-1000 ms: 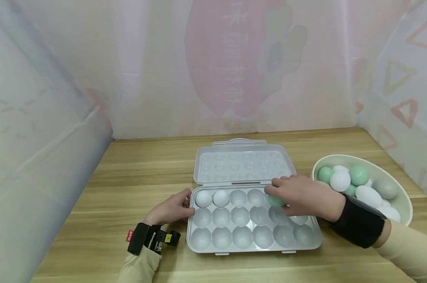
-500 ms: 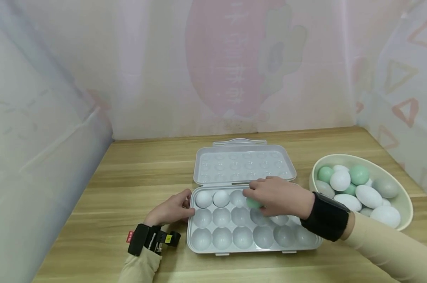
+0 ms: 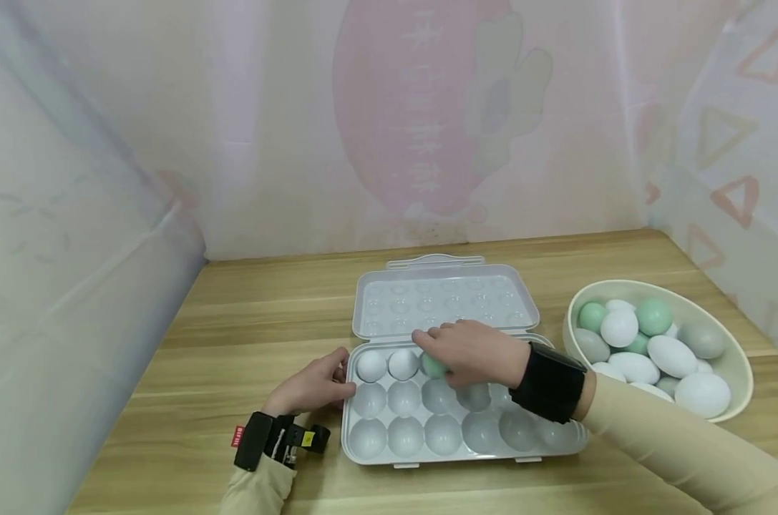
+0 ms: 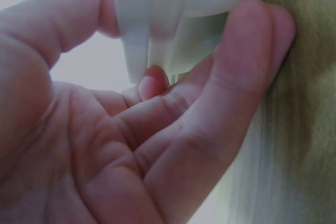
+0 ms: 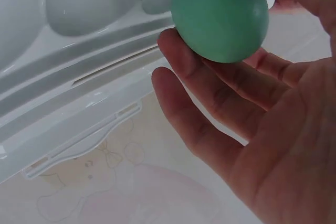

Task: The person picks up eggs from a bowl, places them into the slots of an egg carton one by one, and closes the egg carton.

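An opened egg box [image 3: 389, 417] lies on the table with rows of round hollows. Two white eggs [image 3: 371, 365] sit at the left of its back row. My right hand [image 3: 475, 352] pinches a green egg [image 5: 220, 17] between thumb and fingers, at the third hollow of that row. Whether this egg touches the hollow, I cannot tell. At the box's left end my left hand [image 3: 311, 383] grips the edge. In the left wrist view the thumb lies against the rim [image 4: 134, 30], while the fingers [image 4: 247, 40] curl below it.
To the right stands a cream bowl [image 3: 578, 295] full of white, green and grey eggs, such as a grey egg [image 3: 701, 340]. The box's lid [image 3: 445, 297] lies folded back behind the hollows. Printed curtains [image 3: 266, 143] hang at the back and sides.
My right hand has moved left along the back row with the green egg, from near the fifth hollow to the third. The left hand has stayed on the box's edge.
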A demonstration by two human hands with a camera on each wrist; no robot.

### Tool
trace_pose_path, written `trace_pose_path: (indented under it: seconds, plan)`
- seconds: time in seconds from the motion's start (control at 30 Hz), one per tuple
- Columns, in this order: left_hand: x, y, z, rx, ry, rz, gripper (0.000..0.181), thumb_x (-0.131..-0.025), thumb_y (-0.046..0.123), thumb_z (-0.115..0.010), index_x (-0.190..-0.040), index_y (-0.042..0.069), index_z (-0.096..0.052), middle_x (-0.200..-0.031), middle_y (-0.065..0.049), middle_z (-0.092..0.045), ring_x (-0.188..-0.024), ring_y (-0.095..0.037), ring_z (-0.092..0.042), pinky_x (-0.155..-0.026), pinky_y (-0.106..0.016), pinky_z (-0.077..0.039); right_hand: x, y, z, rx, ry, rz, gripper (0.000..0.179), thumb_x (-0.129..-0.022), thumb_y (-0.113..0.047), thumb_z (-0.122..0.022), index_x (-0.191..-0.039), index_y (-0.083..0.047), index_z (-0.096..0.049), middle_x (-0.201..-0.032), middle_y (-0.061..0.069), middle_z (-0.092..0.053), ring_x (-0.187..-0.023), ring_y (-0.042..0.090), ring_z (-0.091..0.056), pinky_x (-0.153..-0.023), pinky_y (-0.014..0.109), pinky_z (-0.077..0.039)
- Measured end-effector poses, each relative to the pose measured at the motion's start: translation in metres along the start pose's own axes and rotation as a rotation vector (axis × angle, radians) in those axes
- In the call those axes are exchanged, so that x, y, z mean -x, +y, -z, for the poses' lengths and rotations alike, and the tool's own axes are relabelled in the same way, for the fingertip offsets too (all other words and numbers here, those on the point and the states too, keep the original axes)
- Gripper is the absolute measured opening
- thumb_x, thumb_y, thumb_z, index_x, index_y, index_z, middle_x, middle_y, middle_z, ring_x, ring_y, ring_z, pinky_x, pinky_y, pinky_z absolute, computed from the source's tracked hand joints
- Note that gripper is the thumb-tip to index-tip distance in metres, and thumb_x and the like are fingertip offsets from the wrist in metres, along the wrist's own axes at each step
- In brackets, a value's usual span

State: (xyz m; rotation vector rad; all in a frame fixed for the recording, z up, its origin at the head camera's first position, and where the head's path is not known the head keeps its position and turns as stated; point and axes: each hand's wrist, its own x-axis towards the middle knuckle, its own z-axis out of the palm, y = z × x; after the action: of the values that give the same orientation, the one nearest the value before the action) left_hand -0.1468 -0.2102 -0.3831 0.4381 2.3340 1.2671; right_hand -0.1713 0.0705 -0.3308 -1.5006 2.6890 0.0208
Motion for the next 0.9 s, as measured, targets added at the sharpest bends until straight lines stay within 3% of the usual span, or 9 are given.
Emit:
trace_pose_path:
  seconds: [0.37,0.67,0.9]
  plan:
    - [-0.001,0.001,-0.002,0.022,-0.006,0.008,0.021,-0.085,0.001,-0.059,-0.1,-0.002,-0.045,-0.086,-0.013,-0.059,-0.074,-0.021,-0.06,-0.065,-0.036,-0.055,-0.01,0.002,-0.006,0.023,-0.079,0.001,0.04,-0.078,-0.012,-0.078,-0.108,-0.012,-0.052,-0.085,-0.001,-0.053,-0.07,0.017,-0.053,-0.063,0.028,-0.048]
    - [0.0,0.0,-0.001,0.017,-0.002,0.004,0.021,-0.085,0.002,-0.06,-0.101,-0.001,-0.045,-0.087,-0.013,-0.06,-0.075,-0.021,-0.061,-0.065,-0.036,-0.055,-0.014,0.003,-0.009,0.054,-0.073,0.018,0.033,-0.08,-0.014,-0.077,-0.104,-0.012,-0.055,-0.085,-0.002,-0.052,-0.069,0.016,-0.051,-0.063,0.028,-0.047]
    - [0.0,0.0,0.0,0.005,-0.001,0.014,0.022,-0.086,0.003,-0.061,-0.102,-0.001,-0.046,-0.088,-0.013,-0.06,-0.076,-0.022,-0.06,-0.066,-0.036,-0.054,-0.013,0.004,-0.011,0.097,-0.021,0.051,0.025,-0.08,-0.017,-0.077,-0.098,-0.011,-0.062,-0.083,-0.002,-0.056,-0.069,0.014,-0.055,-0.062,0.028,-0.046]
